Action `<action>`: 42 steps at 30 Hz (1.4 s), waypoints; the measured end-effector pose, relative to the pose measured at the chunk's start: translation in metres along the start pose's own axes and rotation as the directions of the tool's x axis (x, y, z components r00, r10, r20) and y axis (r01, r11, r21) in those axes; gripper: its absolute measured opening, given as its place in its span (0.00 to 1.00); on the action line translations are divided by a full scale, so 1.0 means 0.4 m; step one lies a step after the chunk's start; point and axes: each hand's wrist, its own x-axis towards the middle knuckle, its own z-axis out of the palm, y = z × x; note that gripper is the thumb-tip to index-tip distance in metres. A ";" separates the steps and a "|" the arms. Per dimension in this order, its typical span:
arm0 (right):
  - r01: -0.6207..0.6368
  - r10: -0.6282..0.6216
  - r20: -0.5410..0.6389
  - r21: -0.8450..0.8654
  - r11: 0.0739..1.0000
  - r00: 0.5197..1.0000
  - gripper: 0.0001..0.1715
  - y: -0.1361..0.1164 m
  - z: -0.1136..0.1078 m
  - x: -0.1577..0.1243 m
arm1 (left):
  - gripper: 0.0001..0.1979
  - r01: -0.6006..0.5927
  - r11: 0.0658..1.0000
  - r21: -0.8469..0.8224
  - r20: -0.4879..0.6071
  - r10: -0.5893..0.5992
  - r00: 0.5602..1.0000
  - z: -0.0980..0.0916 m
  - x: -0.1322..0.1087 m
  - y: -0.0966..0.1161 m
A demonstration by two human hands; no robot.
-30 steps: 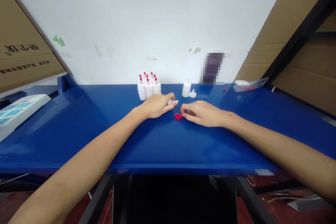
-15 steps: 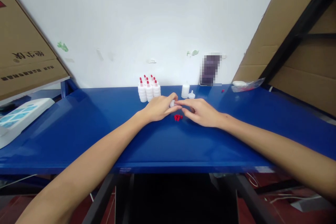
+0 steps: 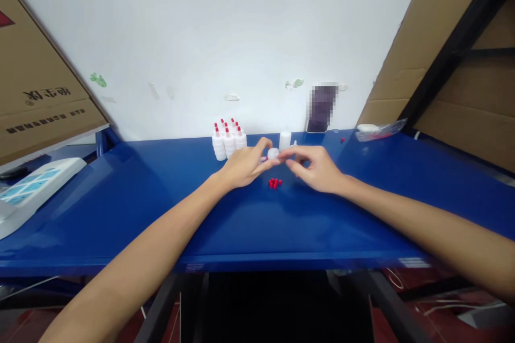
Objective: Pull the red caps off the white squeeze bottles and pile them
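My left hand (image 3: 244,165) is closed around a small white squeeze bottle (image 3: 273,154), whose rounded end shows between thumb and fingers; the rest of it is mostly hidden. My right hand (image 3: 316,168) is just to the right, fingers bent and apart, its index fingertip at or very near the bottle. Below both hands a small heap of red caps (image 3: 274,183) lies on the blue table. Left of the heap, white bottles with red tips (image 3: 229,143) stand in a tight group. Behind my hands is a white container (image 3: 285,140), with a white funnel (image 3: 295,143) partly covered by my right hand.
A phone-like dark object (image 3: 322,107) leans on the wall. One loose red cap (image 3: 342,140) and a clear plastic bag (image 3: 380,131) lie at the right back. A white device with blue panels (image 3: 38,187) sits at the left, below a cardboard box (image 3: 44,86).
The bottle in my left hand has turned so more of its rounded white end shows. My right hand has shifted slightly right, its fingers more bent. The view has moved a little.
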 end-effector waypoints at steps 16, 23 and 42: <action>-0.507 0.522 -0.294 0.132 0.852 0.800 0.13 0.194 -0.032 0.061 | 0.25 0.135 0.991 0.012 0.001 -0.135 0.991 0.001 0.003 -0.059; -0.467 0.479 -0.223 0.108 0.878 0.849 0.16 0.185 -0.020 0.064 | 0.24 0.032 0.999 0.020 0.085 -0.034 0.996 0.011 0.002 -0.036; -0.394 0.368 -0.146 -0.423 0.816 0.918 0.09 0.194 -0.023 0.056 | 0.26 -0.021 0.998 0.063 0.123 0.013 0.992 0.010 0.005 -0.039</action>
